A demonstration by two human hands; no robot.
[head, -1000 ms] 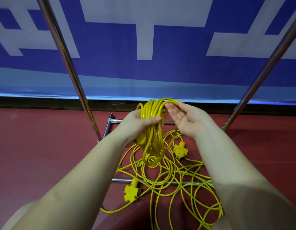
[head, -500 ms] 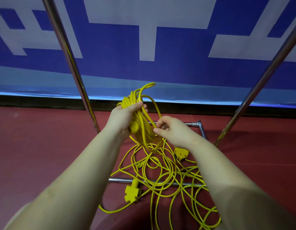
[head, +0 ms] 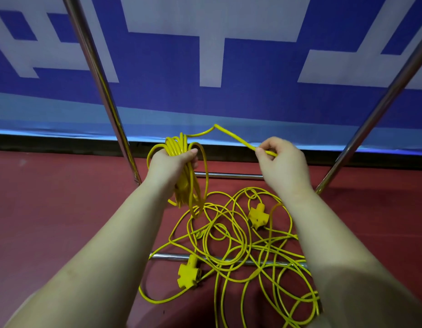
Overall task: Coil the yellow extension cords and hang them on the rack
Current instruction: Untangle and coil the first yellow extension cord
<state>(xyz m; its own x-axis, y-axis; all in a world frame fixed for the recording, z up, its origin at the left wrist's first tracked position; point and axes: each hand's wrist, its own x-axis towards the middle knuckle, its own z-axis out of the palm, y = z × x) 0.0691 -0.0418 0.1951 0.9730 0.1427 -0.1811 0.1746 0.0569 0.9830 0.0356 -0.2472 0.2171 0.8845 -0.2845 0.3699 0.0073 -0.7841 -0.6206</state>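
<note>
1. Compared with half a second ago: right hand [head: 284, 165] pulled away to the right and upward, now well apart from the left hand [head: 172, 165], where before both sat close together at the bundle.
2. Free strand [head: 231, 136] drawn taut between the two hands, peaking in a bend against the blue banner [head: 158, 67]; earlier only a short loop stood above the bundle.
3. Left grip: clenched around the coiled bundle [head: 179, 147], thumb across the front, loops hanging down below the fist toward the floor [head: 51, 209].
4. Right grip: pinching the free strand between thumb and fingertips, remaining fingers curled in.
5. Loose yellow cord [head: 229, 245] lying tangled on the red floor between the forearms, much as before, draped over the near base bar [head: 167, 256] of the rack.
6. Two yellow socket blocks in the tangle: near socket block [head: 188, 273] resting against the near base bar, far socket block [head: 257, 215] lying further back under the right wrist.
7. Rack uprights rising on either side: left upright [head: 99, 74] just beside the left hand, right upright [head: 380, 100] well clear of the right hand; rear base bar [head: 229, 175] visible between the hands.
8. No containers in sight; nothing of the cord hung on the rack, all of it in hand or on the floor.
</note>
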